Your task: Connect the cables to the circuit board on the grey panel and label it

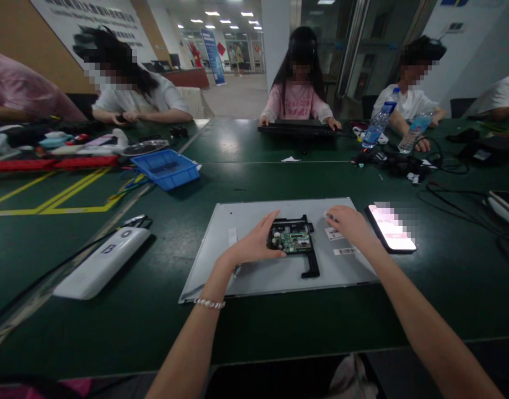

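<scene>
A grey flat display panel (212, 244) lies back side up on the green table in front of me. On its middle sits a green circuit board (293, 242) in a black plastic bracket (311, 266). My left hand (254, 242) grips the bracket's left side, with the thumb along the near edge and the fingers at the far edge. Over the panel's right part, my right hand (348, 224) is closed in a pinch; whatever its fingertips hold is too small to make out. Beneath that hand are a white label (334, 234) and a barcode sticker (345, 251).
A lit phone (390, 228) lies right of the panel, a white power bank (102, 263) with cables to the left. Farther off stand a blue basket (166, 169) and water bottles (379, 119). Several people sit across the table; one holds a black panel (299, 129).
</scene>
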Motion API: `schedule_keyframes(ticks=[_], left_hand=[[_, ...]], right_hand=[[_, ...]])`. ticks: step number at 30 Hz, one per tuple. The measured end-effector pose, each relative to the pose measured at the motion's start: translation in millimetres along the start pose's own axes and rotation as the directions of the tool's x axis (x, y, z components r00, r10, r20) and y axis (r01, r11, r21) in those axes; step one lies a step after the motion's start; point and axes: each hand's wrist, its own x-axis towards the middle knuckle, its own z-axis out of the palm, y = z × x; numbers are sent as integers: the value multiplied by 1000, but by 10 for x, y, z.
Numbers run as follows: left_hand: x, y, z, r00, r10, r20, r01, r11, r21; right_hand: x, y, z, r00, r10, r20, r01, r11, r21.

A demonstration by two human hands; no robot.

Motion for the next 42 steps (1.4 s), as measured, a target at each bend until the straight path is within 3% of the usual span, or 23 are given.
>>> schedule_keyframes(ticks=[4,8,12,16,20,30,36,42], left_hand=[[6,-34,18,1000,4,-11,-4,1000,-4],[9,-54,29,1000,17,-23,-18,1000,-5],[18,-62,43,999,31,-28,-31,999,-8],[26,-80,65,998,46,-39,-46,999,-2],[23,-97,80,998,44,-39,-44,999,4],[16,-54,63,999,18,-32,-19,1000,-10],[20,-71,74,999,28,-39,-29,999,-14],[21,-88,79,999,38,-30,-38,999,-1]], right_hand=[[16,-13,15,999,30,16,-29,996,-80],[64,-93,-58,999,39,-16,-39,999,2],[265,-421,-162,997,-37,-62,41,997,68],[472,-832,-167,987,-155,30,154,987,36],[534,-1047,-66,974,-200,108,204,979,-23],[524,-1054,61,983,-170,64,165,984,69],[518,-1008,59,976,-213,44,202,963,181],[582,-984,-21,978,-194,82,176,966,190]])
